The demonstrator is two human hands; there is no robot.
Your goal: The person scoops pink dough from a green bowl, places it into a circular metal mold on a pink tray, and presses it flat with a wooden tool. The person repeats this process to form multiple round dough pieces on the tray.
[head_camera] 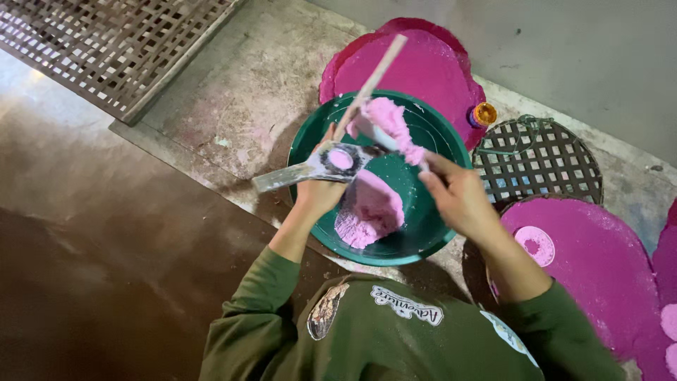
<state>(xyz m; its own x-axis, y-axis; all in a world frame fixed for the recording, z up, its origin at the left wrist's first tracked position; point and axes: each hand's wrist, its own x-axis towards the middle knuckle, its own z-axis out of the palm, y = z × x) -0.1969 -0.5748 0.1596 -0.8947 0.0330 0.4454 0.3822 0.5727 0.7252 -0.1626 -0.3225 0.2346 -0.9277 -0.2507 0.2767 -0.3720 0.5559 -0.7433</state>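
A round green basin [431,241] sits on the floor in front of me with a mound of pink paste [370,212] inside. My left hand [317,192] grips a flat metal mould [331,162] whose round hole is filled with pink paste; a wooden stick [379,69] rises from the same spot toward the back. My right hand [458,197] holds a thin tool loaded with a lump of pink paste [393,121], just above and to the right of the mould. Both hands hover over the basin.
A magenta-coated round tray [423,63] lies behind the basin, another [599,268] at the right carrying a pink disc [534,244]. A bare round lattice tray [543,159], a small orange-capped jar [484,113] and a large lattice panel [106,49] are nearby.
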